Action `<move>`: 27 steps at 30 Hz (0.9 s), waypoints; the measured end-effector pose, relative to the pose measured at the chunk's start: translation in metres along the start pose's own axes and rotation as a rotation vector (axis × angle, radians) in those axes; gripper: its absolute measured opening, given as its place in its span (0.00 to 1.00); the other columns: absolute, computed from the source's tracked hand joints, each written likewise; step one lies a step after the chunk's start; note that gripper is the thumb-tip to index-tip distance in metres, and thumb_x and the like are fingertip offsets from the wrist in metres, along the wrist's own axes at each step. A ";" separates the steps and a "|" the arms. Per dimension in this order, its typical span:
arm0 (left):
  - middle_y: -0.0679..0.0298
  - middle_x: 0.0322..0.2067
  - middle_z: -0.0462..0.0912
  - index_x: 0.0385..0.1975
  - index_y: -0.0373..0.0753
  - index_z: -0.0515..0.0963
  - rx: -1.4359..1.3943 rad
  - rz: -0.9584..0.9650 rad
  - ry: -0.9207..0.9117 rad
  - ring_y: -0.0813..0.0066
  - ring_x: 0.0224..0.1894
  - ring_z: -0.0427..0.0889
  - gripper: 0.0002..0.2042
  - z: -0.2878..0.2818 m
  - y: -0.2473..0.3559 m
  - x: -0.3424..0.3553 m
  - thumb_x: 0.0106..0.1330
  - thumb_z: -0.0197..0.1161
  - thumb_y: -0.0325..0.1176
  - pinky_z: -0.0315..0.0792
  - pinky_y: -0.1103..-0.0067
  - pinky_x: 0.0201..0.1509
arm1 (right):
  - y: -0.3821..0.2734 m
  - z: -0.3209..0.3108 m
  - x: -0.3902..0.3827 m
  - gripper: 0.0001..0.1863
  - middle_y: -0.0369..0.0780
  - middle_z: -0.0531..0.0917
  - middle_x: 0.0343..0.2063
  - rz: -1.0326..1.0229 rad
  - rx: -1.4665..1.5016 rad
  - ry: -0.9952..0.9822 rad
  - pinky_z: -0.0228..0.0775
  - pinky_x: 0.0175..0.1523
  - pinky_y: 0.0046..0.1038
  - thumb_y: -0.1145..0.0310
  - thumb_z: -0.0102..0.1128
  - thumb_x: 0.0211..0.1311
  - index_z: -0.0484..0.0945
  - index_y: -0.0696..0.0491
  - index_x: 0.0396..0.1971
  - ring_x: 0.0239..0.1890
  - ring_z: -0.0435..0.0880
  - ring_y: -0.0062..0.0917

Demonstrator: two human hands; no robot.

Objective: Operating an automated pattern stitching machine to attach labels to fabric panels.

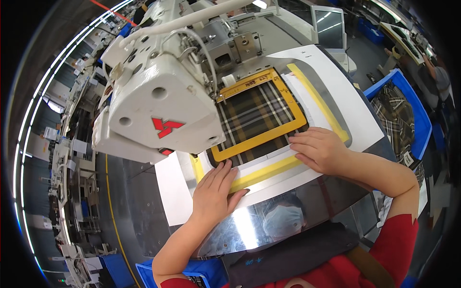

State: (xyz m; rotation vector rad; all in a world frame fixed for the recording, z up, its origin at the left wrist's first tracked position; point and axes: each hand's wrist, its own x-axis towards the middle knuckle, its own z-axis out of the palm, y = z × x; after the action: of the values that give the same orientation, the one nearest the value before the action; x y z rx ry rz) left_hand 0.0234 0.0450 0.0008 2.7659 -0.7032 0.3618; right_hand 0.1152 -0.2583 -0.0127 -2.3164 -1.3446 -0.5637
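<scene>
A piece of brown plaid fabric point(259, 113) lies under a yellow rectangular clamp frame point(261, 141) beside the white sewing machine head point(158, 103). My left hand point(212, 191) rests flat at the frame's near left corner, fingertips at the fabric's edge, fingers stretched out. Toward the near right corner lies my right hand point(321, 151), its extended fingers on the fabric's near edge. Neither hand grips anything that I can see. Beneath them is a white sheet point(175, 192) with strips of yellow tape point(264, 176) around the work area. The machine head hides part of the frame's left side.
To the right, a blue bin point(420, 115) holds more plaid fabric point(391, 113). A shiny metal tabletop point(249, 230) lies between my body and the sheet. Another blue bin point(211, 270) stands low by my left arm. Behind the machine is a screen point(330, 26).
</scene>
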 end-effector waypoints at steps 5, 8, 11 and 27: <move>0.52 0.55 0.76 0.49 0.37 0.76 0.010 0.022 -0.024 0.53 0.57 0.75 0.24 -0.001 -0.002 0.000 0.53 0.69 0.40 0.67 0.64 0.62 | -0.002 0.004 -0.002 0.12 0.42 0.84 0.41 -0.056 -0.083 0.047 0.76 0.50 0.33 0.69 0.67 0.53 0.82 0.57 0.36 0.42 0.84 0.31; 0.53 0.51 0.78 0.48 0.36 0.76 0.066 0.052 -0.016 0.55 0.55 0.77 0.23 -0.005 -0.001 0.001 0.54 0.69 0.42 0.70 0.66 0.59 | -0.005 0.001 0.000 0.11 0.42 0.84 0.40 -0.051 -0.066 0.048 0.76 0.50 0.34 0.68 0.67 0.52 0.82 0.56 0.35 0.41 0.85 0.31; 0.53 0.52 0.78 0.47 0.37 0.77 0.034 0.093 -0.013 0.56 0.53 0.78 0.23 -0.001 0.000 0.003 0.54 0.69 0.41 0.70 0.66 0.57 | -0.002 0.003 -0.010 0.11 0.42 0.84 0.40 -0.033 -0.074 0.069 0.75 0.51 0.34 0.67 0.67 0.53 0.81 0.56 0.34 0.42 0.84 0.31; 0.53 0.51 0.78 0.44 0.37 0.78 0.073 0.052 0.001 0.52 0.52 0.76 0.16 0.003 -0.003 -0.005 0.58 0.62 0.37 0.67 0.64 0.56 | 0.122 -0.103 -0.123 0.16 0.41 0.84 0.37 1.031 -0.434 0.200 0.75 0.46 0.37 0.56 0.55 0.60 0.82 0.50 0.41 0.43 0.83 0.37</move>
State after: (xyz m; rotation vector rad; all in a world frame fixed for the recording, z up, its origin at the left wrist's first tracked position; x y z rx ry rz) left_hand 0.0213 0.0484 -0.0039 2.8198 -0.7776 0.4070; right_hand 0.1516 -0.4562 -0.0087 -2.7567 0.1720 -0.7195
